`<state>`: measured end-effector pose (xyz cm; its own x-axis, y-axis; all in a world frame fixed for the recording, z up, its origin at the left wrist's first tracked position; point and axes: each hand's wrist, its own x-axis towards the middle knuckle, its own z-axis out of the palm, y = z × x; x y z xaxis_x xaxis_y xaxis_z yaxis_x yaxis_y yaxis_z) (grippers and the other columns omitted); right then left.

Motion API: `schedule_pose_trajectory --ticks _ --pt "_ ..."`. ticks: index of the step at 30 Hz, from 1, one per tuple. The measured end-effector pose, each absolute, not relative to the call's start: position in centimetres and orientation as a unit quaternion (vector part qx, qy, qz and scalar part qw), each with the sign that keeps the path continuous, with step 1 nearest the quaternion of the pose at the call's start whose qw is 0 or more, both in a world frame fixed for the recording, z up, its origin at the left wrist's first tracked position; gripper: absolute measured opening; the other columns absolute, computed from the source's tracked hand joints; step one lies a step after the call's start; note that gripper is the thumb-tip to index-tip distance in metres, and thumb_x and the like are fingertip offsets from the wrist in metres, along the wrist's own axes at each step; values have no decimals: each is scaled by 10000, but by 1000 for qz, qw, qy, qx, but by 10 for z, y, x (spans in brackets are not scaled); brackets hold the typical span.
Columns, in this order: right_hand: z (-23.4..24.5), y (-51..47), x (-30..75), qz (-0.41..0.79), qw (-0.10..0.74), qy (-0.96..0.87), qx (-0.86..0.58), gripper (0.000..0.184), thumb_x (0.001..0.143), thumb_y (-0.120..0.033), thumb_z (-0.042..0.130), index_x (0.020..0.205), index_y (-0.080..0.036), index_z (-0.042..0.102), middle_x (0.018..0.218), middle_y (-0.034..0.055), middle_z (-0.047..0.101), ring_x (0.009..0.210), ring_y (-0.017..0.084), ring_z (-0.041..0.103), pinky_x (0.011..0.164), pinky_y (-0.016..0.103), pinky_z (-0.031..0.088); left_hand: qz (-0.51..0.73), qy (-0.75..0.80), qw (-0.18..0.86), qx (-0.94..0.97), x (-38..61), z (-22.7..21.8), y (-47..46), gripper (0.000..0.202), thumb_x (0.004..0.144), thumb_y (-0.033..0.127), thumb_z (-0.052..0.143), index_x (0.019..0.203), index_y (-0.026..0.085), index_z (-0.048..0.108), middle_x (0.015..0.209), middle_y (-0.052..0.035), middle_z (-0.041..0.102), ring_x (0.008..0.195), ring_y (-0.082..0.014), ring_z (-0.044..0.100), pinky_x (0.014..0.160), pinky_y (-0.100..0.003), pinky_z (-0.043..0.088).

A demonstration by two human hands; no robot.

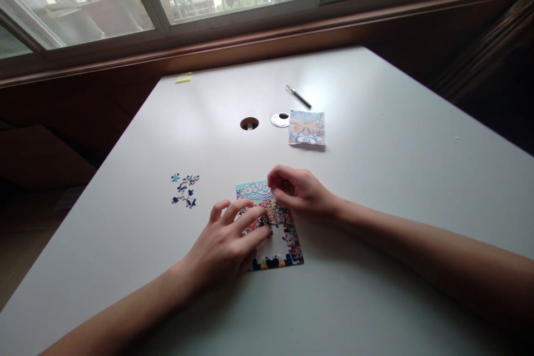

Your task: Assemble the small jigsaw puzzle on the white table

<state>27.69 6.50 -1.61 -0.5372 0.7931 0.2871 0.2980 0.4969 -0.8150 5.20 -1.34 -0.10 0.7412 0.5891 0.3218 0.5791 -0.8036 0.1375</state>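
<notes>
A colourful jigsaw puzzle (pixel 295 245) with a cartoon picture lies on the white table, with a bare pale gap in its lower middle. My left hand (pixel 229 236) rests over the puzzle's left side, fingers spread and bent, the thumb and index tips at the edge of the gap. Its palm hides part of the picture. At the upper right corner my right hand (pixel 302 192) is loosely curled, fingertips near the thumb; the inside is in shadow, so any small thing there is hidden. Several loose puzzle pieces (pixel 183 190) lie scattered to the left.
Beyond the puzzle lies a small printed packet (pixel 307 128), partly over a round metal cover (pixel 279 119). A round hole (pixel 249 123) opens in the white table (pixel 375 150). Farther back are a pen (pixel 299 97) and a yellow slip (pixel 183 77); a window frame stands behind.
</notes>
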Motion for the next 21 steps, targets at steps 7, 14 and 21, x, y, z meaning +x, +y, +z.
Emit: schedule_pose_trajectory --ticks 7,14,21 --pt "-16 66 277 364 334 -794 -353 111 803 -107 528 874 -190 545 671 -39 503 579 94 422 556 242 353 269 392 84 875 42 19 -2 256 865 81 511 1042 230 623 1169 -60 644 1117 -251 526 955 -447 392" --pt "-5 66 280 280 239 -894 -255 116 737 -148 641 836 -201 609 820 12 584 817 172 508 826 346 347 258 371 77 889 19 19 17 194 859 77 546 933 228 644 959 -24 681 971 -218 567 891 -416 423" --pt "-6 64 280 251 198 -918 -235 153 766 -168 638 911 -218 650 922 37 584 875 193 503 877 368 310 224 324 108 913 31 3 6 265 866 191 592 1125 240 615 1245 -52 633 1191 -256 525 1001 -435 402"
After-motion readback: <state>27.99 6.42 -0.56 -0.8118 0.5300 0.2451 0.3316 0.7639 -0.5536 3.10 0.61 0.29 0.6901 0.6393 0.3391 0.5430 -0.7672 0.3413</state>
